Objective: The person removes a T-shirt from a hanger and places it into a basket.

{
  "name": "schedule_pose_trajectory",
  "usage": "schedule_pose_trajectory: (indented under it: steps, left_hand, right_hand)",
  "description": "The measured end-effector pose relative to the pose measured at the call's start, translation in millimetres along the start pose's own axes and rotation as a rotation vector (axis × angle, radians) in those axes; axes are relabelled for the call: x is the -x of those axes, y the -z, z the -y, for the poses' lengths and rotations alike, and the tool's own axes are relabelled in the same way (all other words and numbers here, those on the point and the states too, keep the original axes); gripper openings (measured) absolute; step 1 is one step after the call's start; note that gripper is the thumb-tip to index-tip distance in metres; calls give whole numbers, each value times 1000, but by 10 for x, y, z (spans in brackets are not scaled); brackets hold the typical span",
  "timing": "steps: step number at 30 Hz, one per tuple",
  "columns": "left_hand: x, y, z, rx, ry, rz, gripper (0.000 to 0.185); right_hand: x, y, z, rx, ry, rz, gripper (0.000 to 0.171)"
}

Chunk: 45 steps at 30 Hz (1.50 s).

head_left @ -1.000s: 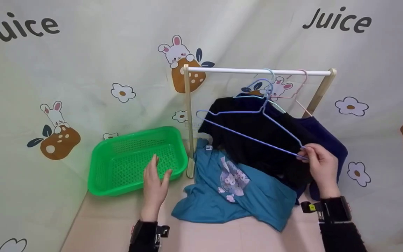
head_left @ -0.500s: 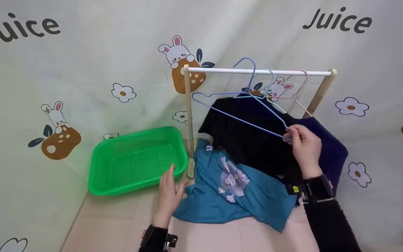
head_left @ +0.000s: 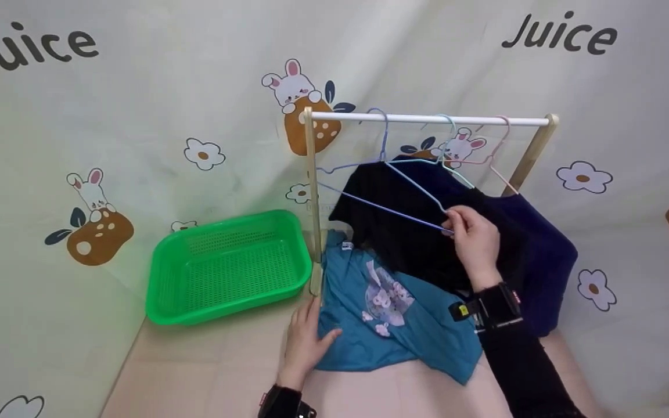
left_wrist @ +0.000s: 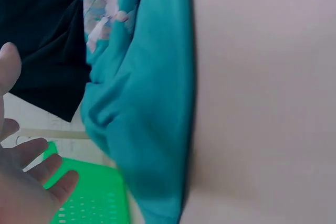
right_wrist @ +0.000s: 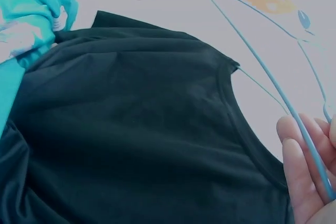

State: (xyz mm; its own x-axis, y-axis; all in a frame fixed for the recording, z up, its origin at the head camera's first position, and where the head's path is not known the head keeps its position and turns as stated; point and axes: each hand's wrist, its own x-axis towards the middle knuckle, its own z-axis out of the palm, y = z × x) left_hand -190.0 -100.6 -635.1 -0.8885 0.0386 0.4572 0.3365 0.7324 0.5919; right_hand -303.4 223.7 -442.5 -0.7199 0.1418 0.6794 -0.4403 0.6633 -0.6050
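On the rail [head_left: 436,119] hang three hangers, the right hand [head_left: 474,241] pinching one purple hanger [head_left: 389,212], the left hand [head_left: 305,342] spread on one teal shirt [head_left: 392,331].

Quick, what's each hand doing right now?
Left hand: open, fingers resting on the teal shirt.
Right hand: pinching the blue hanger.

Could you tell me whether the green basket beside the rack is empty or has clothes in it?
Empty. The green basket shows only its bare perforated floor in the head view; the teal shirt lies outside it.
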Motion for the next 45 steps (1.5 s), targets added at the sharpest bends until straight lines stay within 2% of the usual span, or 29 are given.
schedule_pose_trajectory:
  steps: [4, 7, 11, 16, 22, 27, 35, 40, 45]
  left_hand:
    - [27, -97, -3, -38, 39, 79, 94]
    - [21, -167, -15, -78, 42, 124, 97]
    - [16, -272, -53, -117, 36, 169, 100]
    - [29, -426, -135, -168, 66, 206, 107]
    - [21, -569, -258, -207, 98, 260, 112]
    - [12, -629, -286, -241, 119, 335, 113]
    - [26, -689, -235, -222, 221, 446, 110]
    - [6, -691, -203, -225, 234, 480, 101]
    - [-3, -671, -251, -237, 242, 458, 85]
  right_hand:
    - [56, -28, -27, -17, -33, 31, 13]
    - [106, -13, -49, -30, -55, 56, 16]
    - [199, 16, -98, -31, -61, 80, 36]
    - [385, 40, -180, -91, -68, 87, 64]
    - [690, 41, -311, -117, -52, 100, 77]
    - [935, 27, -423, -51, -42, 187, 90]
    - [1223, -4, -531, 70, -30, 328, 97]
    - [1367, -53, -575, 114, 6, 348, 103]
    - [1492, -84, -628, 175, 27, 363, 108]
